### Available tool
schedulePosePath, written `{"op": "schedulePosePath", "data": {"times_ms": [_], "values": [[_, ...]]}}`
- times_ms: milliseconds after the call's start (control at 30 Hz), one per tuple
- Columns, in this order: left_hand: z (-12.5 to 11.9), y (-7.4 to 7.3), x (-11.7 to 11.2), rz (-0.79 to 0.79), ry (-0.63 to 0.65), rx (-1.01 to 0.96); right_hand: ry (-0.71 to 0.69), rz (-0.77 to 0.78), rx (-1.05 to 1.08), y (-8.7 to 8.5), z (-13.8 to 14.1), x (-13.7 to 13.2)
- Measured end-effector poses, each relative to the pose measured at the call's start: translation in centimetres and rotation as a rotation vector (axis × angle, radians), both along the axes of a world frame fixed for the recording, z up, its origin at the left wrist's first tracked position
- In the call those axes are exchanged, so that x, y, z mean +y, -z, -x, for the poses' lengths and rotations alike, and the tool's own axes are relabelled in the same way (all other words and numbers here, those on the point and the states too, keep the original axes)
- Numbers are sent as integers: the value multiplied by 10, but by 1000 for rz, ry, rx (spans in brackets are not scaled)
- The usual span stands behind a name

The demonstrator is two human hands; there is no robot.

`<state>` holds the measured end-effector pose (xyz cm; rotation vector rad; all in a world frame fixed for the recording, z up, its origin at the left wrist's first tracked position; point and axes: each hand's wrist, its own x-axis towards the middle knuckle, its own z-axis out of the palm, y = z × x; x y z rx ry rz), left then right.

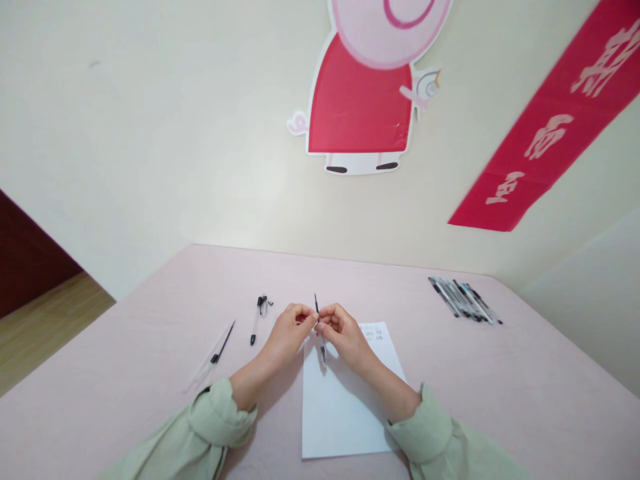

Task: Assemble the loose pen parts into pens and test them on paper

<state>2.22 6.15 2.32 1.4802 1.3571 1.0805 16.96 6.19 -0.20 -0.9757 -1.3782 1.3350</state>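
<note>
In the head view, my left hand (293,331) and my right hand (345,339) meet over a sheet of white paper (345,407) with some writing near its top. The fingertips of both pinch a slim pen (323,348). Its dark, thin tip points away from me, and its clear barrel hangs down below the fingers toward the paper. The part between my fingertips is hidden. Left of my left hand lie a capped pen (255,323), small black and clear pen parts (266,304), and a dark refill (223,341) beside a clear tube (206,367).
A pink cloth covers the table (475,393). Several pens (465,300) lie in a bunch at the back right. The wall behind carries a red pig cutout (360,100) and a red banner (540,140).
</note>
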Motion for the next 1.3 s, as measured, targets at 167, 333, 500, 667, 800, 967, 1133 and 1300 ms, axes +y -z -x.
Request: {"op": "schedulePosePath", "data": {"times_ms": [167,333,500,667,800,967,1133,1300], "values": [[24,-11,11,-166,-128,186,47,42,19,4,-5,7],[64,-14,15,-308,-222,471,85,44,14,7,-6,8],[69,-11,-6,-261,-120,822,88,35,-5,10,-5,10],[47,-8,-21,-225,4,1047,67,42,1,12,-4,10],[41,-4,-19,-229,60,1134,77,23,5,13,-3,10],[45,-2,-10,-224,35,984,70,27,-2,11,-2,9],[42,-9,7,-210,-51,423,15,50,11,9,0,7],[28,-16,21,-2,-117,-100,-12,43,12,8,0,6]]}}
